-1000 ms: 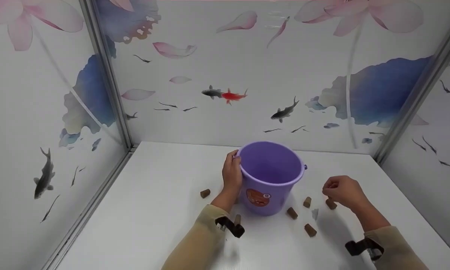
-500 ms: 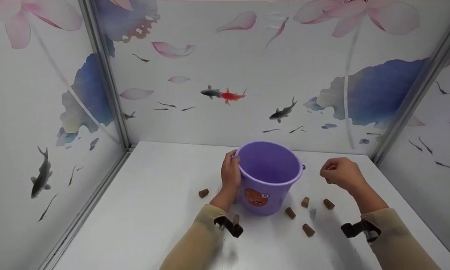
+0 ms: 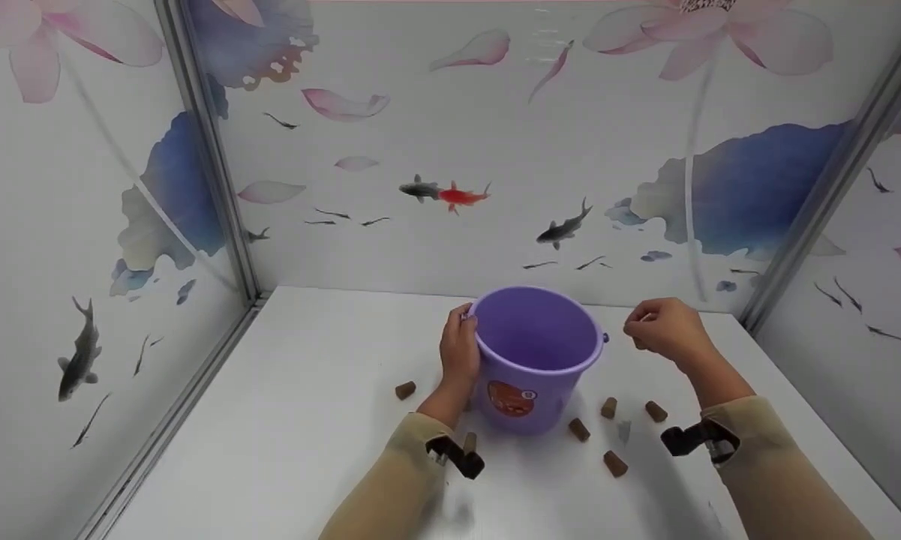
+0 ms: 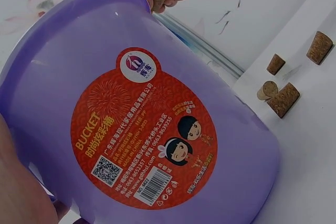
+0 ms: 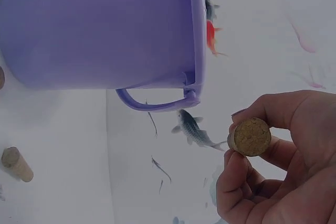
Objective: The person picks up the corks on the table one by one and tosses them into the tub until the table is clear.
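A purple bucket point(image 3: 529, 401) with a red label point(image 4: 144, 140) stands upright on the white table. My left hand point(image 3: 459, 352) grips its left side at the rim, fingers at the top edge. Just right of the bucket and near rim height, my right hand point(image 3: 668, 331) is raised above the table. Thumb and fingers pinch a cork stopper point(image 5: 252, 137), its round end facing the camera in the right wrist view. From the head camera that cork is hidden by the hand. The bucket's interior shows only bare purple wall.
Several cork stoppers lie right of the bucket, among them a front cork point(image 3: 615, 463) and a far-right cork point(image 3: 656, 411). One cork point(image 3: 405, 390) lies left; another cork point(image 3: 470, 444) sits by the left wrist. Patterned panels point(image 3: 458, 255) enclose the table point(image 3: 292, 420).
My right hand has lifted from beside the far-right cork and moved up, then left toward the bucket rim. The left hand and bucket stay put.
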The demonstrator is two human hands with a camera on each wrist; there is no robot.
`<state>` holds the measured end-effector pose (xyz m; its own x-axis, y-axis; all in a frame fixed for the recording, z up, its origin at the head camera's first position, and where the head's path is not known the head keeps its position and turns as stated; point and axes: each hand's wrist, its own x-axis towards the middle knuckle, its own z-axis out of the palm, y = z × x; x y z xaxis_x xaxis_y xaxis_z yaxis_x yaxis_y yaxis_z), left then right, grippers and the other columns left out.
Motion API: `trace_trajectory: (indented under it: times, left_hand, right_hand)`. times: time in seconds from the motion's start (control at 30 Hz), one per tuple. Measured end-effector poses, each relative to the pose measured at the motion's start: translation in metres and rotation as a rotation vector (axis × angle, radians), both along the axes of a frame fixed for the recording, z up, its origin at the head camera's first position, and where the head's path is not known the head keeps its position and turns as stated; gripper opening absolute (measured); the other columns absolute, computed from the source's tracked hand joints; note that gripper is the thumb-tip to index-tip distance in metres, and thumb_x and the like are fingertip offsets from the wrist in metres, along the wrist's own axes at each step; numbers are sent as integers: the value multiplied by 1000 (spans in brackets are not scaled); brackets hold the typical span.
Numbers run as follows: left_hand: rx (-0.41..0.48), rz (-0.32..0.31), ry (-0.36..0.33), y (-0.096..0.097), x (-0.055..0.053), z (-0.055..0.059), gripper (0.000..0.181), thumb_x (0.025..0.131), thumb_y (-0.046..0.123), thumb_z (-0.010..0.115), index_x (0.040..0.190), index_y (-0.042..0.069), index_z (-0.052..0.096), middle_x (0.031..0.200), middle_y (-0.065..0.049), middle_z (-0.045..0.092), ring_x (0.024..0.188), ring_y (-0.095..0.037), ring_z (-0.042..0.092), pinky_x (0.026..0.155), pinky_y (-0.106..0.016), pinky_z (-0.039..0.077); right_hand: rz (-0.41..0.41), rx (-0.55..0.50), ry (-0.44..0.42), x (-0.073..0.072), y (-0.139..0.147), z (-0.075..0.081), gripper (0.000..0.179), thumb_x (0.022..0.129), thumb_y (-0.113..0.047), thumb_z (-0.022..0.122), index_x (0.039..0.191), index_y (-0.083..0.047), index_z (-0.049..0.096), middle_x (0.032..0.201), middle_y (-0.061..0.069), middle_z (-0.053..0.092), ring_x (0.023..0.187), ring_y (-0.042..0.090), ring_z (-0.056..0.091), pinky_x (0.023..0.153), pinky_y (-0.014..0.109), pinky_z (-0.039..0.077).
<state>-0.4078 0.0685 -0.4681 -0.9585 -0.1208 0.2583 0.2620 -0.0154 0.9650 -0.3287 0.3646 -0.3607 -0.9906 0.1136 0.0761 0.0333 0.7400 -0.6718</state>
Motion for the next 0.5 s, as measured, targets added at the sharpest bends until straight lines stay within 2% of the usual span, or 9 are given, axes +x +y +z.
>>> trace_trajectory:
  times: [0.2, 0.5]
  left_hand:
    - [-2, -9, -11, -2, 2, 1, 45, 106, 25, 40, 143, 9, 61, 146, -12, 65, 139, -32, 58, 119, -51, 45]
    - [-16, -12, -13, -3, 1, 1, 45, 106, 26, 40, 142, 10, 62, 146, -12, 66, 139, -32, 59, 119, -51, 45]
  right_hand:
    - [-5, -7, 2, -8, -17, -1, 17, 94, -18, 67, 99, -3, 74, 73, -1, 69, 71, 18, 60, 65, 33, 51]
    - [-27, -26, 17, -23, -42, 1, 18, 93, -17, 69, 100, -1, 75, 87, 7, 76, 73, 12, 71, 66, 24, 56]
